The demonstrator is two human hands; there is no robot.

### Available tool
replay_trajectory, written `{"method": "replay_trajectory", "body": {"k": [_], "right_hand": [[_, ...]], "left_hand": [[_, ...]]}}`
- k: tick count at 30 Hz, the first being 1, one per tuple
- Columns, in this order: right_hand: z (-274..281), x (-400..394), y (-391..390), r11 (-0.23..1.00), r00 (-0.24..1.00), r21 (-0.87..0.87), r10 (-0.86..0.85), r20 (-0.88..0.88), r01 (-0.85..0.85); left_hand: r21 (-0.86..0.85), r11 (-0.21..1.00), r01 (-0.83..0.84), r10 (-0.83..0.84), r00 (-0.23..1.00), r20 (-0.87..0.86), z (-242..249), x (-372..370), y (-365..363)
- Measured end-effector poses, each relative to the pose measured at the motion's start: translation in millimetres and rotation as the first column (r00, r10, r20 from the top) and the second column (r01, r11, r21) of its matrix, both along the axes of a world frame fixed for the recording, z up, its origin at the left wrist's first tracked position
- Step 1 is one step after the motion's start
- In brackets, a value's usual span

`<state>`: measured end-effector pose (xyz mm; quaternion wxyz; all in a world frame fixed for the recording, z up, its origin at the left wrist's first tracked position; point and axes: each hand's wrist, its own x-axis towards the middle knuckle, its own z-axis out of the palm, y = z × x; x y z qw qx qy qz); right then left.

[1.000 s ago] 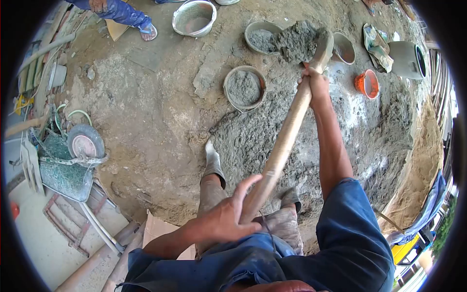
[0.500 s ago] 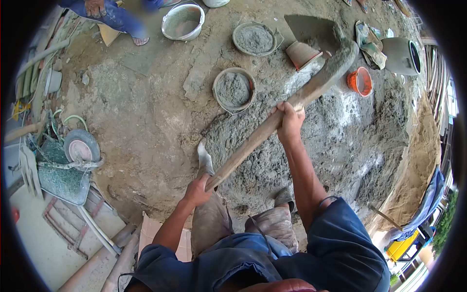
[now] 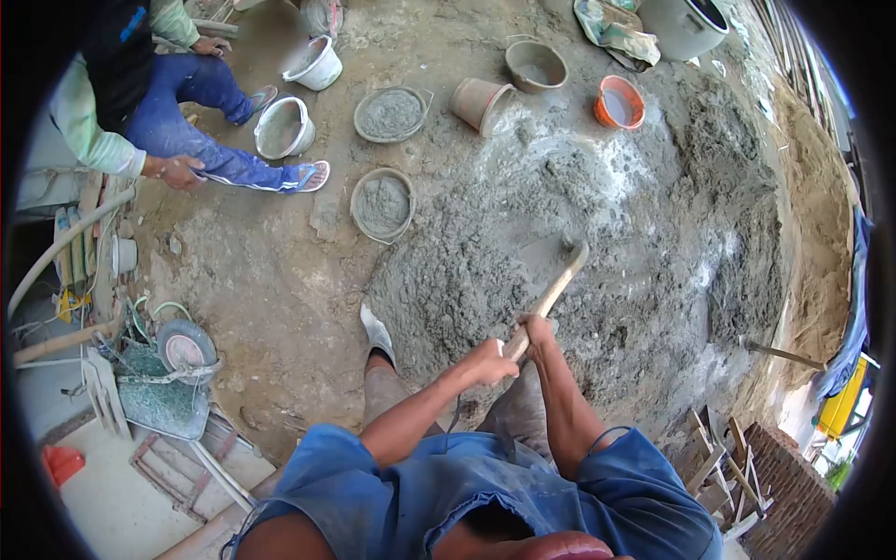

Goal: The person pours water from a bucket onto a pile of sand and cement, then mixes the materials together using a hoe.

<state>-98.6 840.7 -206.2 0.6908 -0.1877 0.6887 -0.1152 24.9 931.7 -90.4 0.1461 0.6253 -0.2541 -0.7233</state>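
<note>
A long wooden handle slants up and to the right from my two hands. My left hand is wrapped round its lower end, and my right hand grips it just above and beside the left. The hoe's blade lies low in the wet grey mortar, partly buried. Two buckets filled with mortar, one nearer and one farther, stand left of the heap. Beyond the heap a brown bucket lies tipped on its side.
An orange bucket and a dark basin stand past the heap. At the upper left a person in blue trousers sits by two white buckets. A wheelbarrow is at the left, a drum at the upper right.
The hoe has come down from the raised position into the mortar. My hands have moved close together on the handle. The view has shifted, showing more of the seated person.
</note>
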Motion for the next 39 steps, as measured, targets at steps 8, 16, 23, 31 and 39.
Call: {"method": "replay_trajectory", "body": {"k": [8, 16, 23, 31, 39], "right_hand": [[18, -210, -106, 0.911, 0.892, 0.352, -0.329, 0.31, 0.214], [15, -264, -81, 0.944, 0.953, 0.328, -0.063, 0.296, -0.04], [31, -187, -69, 0.934, 0.942, 0.125, 0.33, 0.064, -0.336], [79, -181, -56, 0.944, 0.947, 0.08, 0.321, -0.014, -0.319], [56, -198, -42, 0.957, 0.958, 0.073, 0.285, -0.042, -0.282]], "left_hand": [[-0.381, 0.858, 0.344, -0.198, 0.906, 0.373, 81, -27, -54], [-0.391, 0.866, -0.313, 0.497, 0.627, 0.6, 77, 123, 140], [-0.045, 0.104, -0.994, 0.874, 0.069, 0.481, -40, 115, 391], [0.08, 0.381, -0.921, 0.611, 0.316, 0.726, -141, 53, 432], [0.012, 0.574, -0.819, 0.741, 0.525, 0.42, 22, 107, 307]]}}
